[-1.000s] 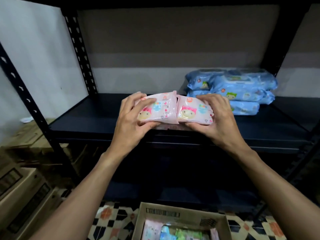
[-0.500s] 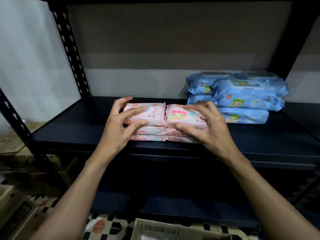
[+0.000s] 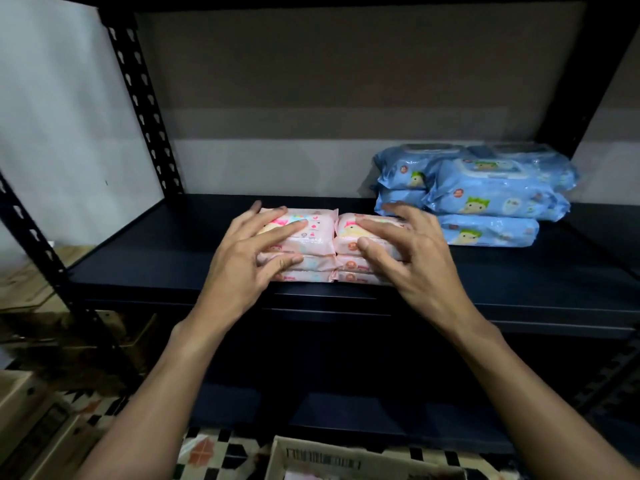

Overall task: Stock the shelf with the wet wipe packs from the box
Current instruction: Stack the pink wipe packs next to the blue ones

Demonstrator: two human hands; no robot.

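The pink wet wipe packs (image 3: 313, 233) sit on the dark shelf board (image 3: 156, 258), near its front edge and about midway along it, in two low stacks pressed side by side. Each stack looks three packs deep. The left hand (image 3: 242, 261) lies spread over the left stack, fingers on the top pack and thumb against the near face of the lower packs; it rests on them with the fingers extended rather than clenched. The right hand (image 3: 412, 254) lies the same way over the right stack, fingers splayed across the top and thumb on the near face, touching but not closed around anything.

To the right and farther back on the same board is a pile of larger blue wet wipe packs (image 3: 485, 195), stacked a few high, with their near edge just beside the right hand's fingertips.

At the bottom edge, the rim of a cardboard box (image 3: 322, 459) with a barcode label shows; its contents are almost wholly cut off, so what lies in it cannot be told.

The shelf is a black metal rack with perforated uprights (image 3: 142, 98). Behind it is a pale wall (image 3: 311, 81). More cardboard cartons (image 3: 31, 420) stand at the lower left on a patterned tile floor (image 3: 211, 448).
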